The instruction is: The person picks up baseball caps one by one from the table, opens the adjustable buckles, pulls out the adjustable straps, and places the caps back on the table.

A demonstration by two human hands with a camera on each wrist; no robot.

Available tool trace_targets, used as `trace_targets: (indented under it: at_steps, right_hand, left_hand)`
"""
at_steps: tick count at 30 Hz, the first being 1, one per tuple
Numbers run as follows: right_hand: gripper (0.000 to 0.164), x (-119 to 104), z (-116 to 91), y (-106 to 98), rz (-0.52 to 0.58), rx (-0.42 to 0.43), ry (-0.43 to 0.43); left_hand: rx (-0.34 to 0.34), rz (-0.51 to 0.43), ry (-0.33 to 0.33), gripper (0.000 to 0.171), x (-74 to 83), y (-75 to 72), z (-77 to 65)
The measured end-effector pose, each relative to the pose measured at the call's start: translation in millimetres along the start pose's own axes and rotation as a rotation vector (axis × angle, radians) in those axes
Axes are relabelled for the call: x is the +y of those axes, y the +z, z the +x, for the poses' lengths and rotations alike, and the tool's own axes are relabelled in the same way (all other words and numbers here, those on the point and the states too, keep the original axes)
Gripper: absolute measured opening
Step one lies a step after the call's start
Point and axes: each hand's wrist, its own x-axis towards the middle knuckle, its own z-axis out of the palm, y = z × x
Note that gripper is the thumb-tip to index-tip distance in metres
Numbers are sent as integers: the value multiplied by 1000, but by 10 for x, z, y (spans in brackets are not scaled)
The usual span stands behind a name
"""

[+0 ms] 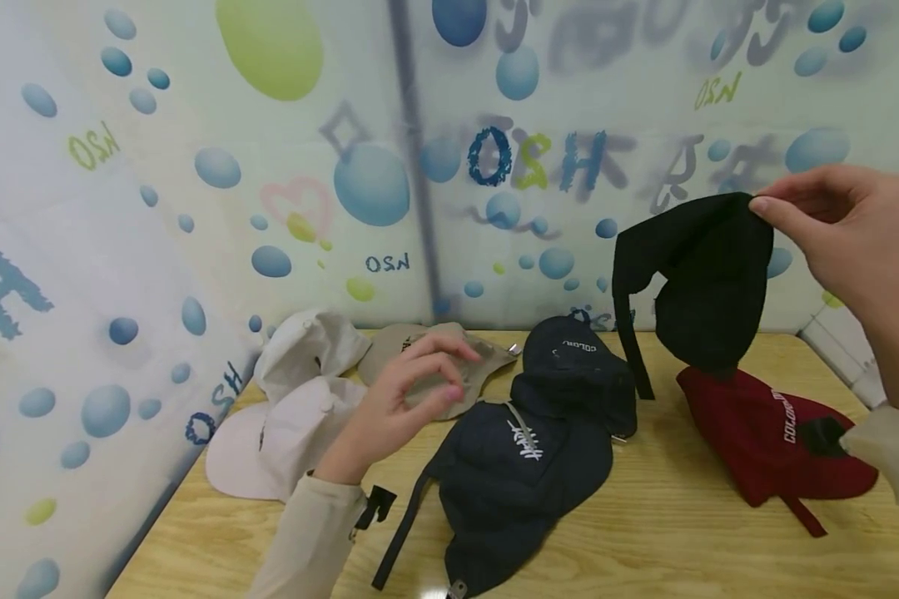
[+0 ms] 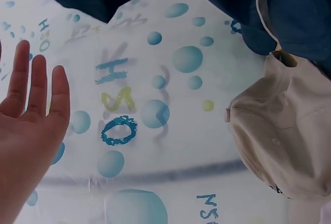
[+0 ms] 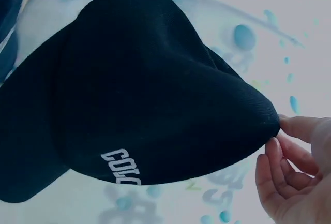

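My right hand (image 1: 861, 241) pinches a black baseball cap (image 1: 719, 249) at the top of its crown. The cap hangs in the air at the right, its strap dangling; white lettering on its front shows in the right wrist view. My left hand (image 1: 397, 408) hovers over the table with loosely bent fingers and holds nothing. In the left wrist view that hand (image 2: 36, 110) has its fingers spread. Nearest to it lie a beige cap (image 1: 487, 366), a pale pink cap (image 1: 292, 441) and a dark navy cap (image 1: 509, 491) with white lettering.
Below the hanging cap a dark red cap (image 1: 749, 441) lies on the wooden table (image 1: 674, 532). Another navy cap (image 1: 569, 353) rests at the back middle, and a white cap (image 1: 307, 341) at the back left. A patterned curtain (image 1: 307, 216) stands behind the table.
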Motion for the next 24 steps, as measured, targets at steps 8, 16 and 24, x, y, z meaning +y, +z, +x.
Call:
trace_targets:
  at_steps: [8, 16, 24]
  right_hand:
    - [35, 290, 39, 85, -184, -13, -51]
    - [25, 664, 0, 317, -333, -64, -167]
    - [18, 1085, -184, 631, -341, -82, -315]
  left_hand:
    - [-51, 56, -71, 13, -47, 33, -1]
    - [-96, 49, -82, 7, -79, 54, -14]
    - [-120, 26, -112, 6, -68, 81, -19]
